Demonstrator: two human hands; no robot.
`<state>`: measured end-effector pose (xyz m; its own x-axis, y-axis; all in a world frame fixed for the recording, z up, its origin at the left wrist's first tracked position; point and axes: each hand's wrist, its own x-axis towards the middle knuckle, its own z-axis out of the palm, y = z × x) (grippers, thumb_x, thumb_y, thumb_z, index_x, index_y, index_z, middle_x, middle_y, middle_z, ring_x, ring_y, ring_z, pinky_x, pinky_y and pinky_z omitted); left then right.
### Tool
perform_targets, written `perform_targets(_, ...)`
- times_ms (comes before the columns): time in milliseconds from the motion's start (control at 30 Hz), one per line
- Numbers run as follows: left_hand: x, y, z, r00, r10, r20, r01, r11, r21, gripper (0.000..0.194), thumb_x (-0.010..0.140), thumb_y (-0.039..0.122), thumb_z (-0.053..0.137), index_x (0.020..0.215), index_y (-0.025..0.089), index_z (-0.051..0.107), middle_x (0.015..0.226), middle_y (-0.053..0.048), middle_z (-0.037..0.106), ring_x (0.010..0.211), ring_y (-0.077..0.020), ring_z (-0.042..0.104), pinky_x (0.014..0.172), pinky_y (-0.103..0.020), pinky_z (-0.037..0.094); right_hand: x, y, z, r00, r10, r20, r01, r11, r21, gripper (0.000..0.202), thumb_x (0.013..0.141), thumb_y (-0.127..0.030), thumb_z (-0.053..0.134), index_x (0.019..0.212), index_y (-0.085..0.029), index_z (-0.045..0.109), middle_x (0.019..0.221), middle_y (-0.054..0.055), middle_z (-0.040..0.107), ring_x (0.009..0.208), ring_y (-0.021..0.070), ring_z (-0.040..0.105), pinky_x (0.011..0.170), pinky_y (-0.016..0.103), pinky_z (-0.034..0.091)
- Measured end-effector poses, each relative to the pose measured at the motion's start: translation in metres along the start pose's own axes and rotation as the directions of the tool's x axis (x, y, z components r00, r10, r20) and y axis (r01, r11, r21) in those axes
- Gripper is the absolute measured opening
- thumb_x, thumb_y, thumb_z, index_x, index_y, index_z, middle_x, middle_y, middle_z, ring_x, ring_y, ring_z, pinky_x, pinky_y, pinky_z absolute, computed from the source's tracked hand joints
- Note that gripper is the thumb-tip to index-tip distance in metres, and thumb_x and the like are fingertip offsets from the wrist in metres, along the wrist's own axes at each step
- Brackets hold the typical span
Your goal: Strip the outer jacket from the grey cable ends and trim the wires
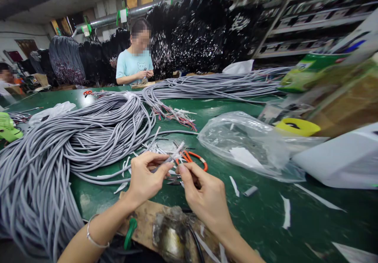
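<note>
Near the middle of the view, my left hand (147, 175) pinches the end part of a grey cable (168, 162), whose white-wrapped tip points up and to the right. Close beside it, my right hand (203, 194) has thumb and forefinger pressed together at the cable's end; what they hold is too small to tell. Just behind the fingertips lie orange-handled scissors (198, 157) on the green table (215, 215). White paper strips are scattered around them. A large bundle of grey cables (97, 125) spreads over the table on the left.
Below my hands is a wooden board (144, 219) with a stained metal object (171, 233). A clear plastic bag (239, 145) and a yellow ring (298, 126) are at right. More cables (218, 84) lie farther back. Across the table, a person (134, 62) works with small parts.
</note>
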<state>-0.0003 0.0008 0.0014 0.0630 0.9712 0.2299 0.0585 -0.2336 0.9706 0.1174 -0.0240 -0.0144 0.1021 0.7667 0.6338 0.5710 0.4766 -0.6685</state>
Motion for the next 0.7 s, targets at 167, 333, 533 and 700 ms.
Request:
perform_targets(167, -0.002, 0.000, 0.000, 0.995, 0.096, 0.017, -0.098, 0.982, 0.162, 0.013, 0.066, 0.020, 0.064, 0.074, 0.010, 0.068, 0.068, -0.007, 0.066, 0.055, -0.0130, 0.062, 0.051, -0.020, 0.050, -0.002, 0.003, 0.002, 0.988, 0.157, 0.004, -0.155, 0.971, 0.180, 0.026, 0.084, -0.030, 0.042, 0.062, -0.017, 0.049, 0.048, -0.005, 0.040, 0.037, 0.0062, 0.035, 0.036, 0.018, 0.027)
perform_targets(333, -0.005, 0.002, 0.002, 0.980, 0.192, 0.046, -0.197, 0.932, 0.305, 0.010, 0.067, 0.016, 0.063, 0.072, 0.010, 0.068, 0.066, -0.007, 0.067, 0.058, -0.0136, 0.061, 0.053, -0.020, 0.049, -0.004, 0.005, 0.003, 0.945, 0.327, 0.027, -0.313, 0.874, 0.371, 0.031, 0.081, -0.042, 0.047, 0.063, -0.017, 0.050, 0.048, -0.006, 0.035, 0.039, 0.0056, 0.028, 0.035, 0.019, 0.023)
perform_targets(533, -0.007, 0.006, 0.005, 0.970, 0.229, 0.087, -0.245, 0.904, 0.351, 0.008, 0.069, 0.015, 0.060, 0.072, 0.011, 0.066, 0.067, -0.006, 0.066, 0.056, -0.0125, 0.060, 0.051, -0.019, 0.048, 0.007, 0.003, -0.001, 0.827, 0.560, 0.045, -0.443, 0.602, 0.664, 0.042, 0.061, -0.055, 0.066, 0.057, -0.016, 0.051, 0.043, -0.009, 0.028, 0.036, 0.0024, 0.021, 0.032, 0.016, 0.016)
perform_targets(700, -0.006, 0.007, 0.006, 0.970, 0.217, 0.108, -0.242, 0.904, 0.354, 0.008, 0.068, 0.015, 0.060, 0.073, 0.012, 0.066, 0.070, -0.006, 0.067, 0.057, -0.0127, 0.060, 0.052, -0.020, 0.048, 0.021, -0.001, -0.010, 0.728, 0.656, 0.200, -0.528, 0.349, 0.774, 0.048, 0.040, -0.047, 0.080, 0.048, -0.015, 0.045, 0.040, -0.012, 0.024, 0.034, -0.0010, 0.015, 0.030, 0.012, 0.010)
